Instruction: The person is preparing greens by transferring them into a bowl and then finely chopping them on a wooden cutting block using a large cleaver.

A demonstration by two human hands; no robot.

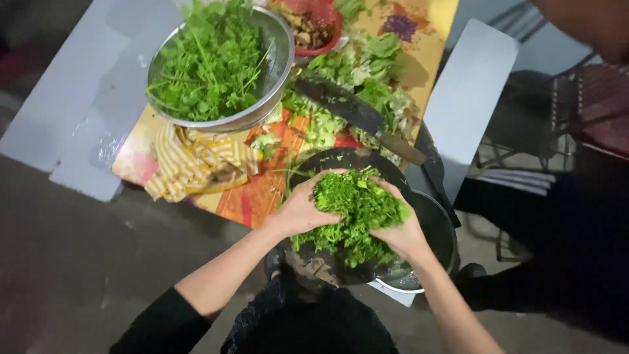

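both hands (298, 210) cupping chopped greens (354, 213), over dark pan (327, 160), knife (357, 115) beside

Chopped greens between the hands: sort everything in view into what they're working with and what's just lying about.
In use: left hand, right hand, chopped greens, round dark board, metal pot.

Lying about: cleaver, metal bowl of leafy herbs, striped cloth, red bowl, lettuce.

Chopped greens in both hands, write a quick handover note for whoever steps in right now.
Left hand and right hand: cupped around a heap of chopped green herbs, lifted over the round dark board.
Metal pot sits beside the board, under the right hand.
Done: this heap is chopped and gathered.
Left: unchopped leafy greens fill the steel bowl; the dark cleaver lies on lettuce.
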